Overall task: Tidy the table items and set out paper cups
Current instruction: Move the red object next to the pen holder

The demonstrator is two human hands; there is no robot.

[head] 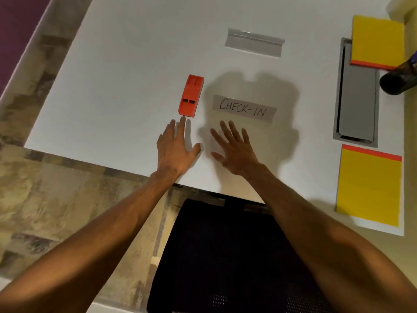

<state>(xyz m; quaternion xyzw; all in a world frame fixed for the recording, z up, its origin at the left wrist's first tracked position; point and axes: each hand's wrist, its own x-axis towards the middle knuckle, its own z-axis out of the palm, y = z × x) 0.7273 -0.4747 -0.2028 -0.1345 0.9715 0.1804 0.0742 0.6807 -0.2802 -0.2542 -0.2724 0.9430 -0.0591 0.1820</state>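
A: Two hands, both spread flat with straight fingers and holding nothing. The left hand [174,146] and the right hand [234,150] lie side by side over the white table [112,75], with a small gap between the thumbs.

B: Where are they against the CHECK-IN strip [244,107]?

A: The right hand's fingertips [232,124] stop just on the near side of the strip, apart from it. The left hand is to the strip's near left, its middle fingertip [182,119] at the near end of the orange block [191,96]. Whether it touches, I cannot tell.

B: And the block?

A: Just left of the strip, lying lengthwise away from the person.

B: Further out?

A: Beyond the strip lies a clear sign holder [255,42]. Well right of the strip is a grey hatch [356,96]. The far yellow pad [376,41] is right of the strip and beyond it, and the near yellow pad [370,188] is right of it and closer in. A black chair [225,256] stands on the strip's near side, at the table edge.
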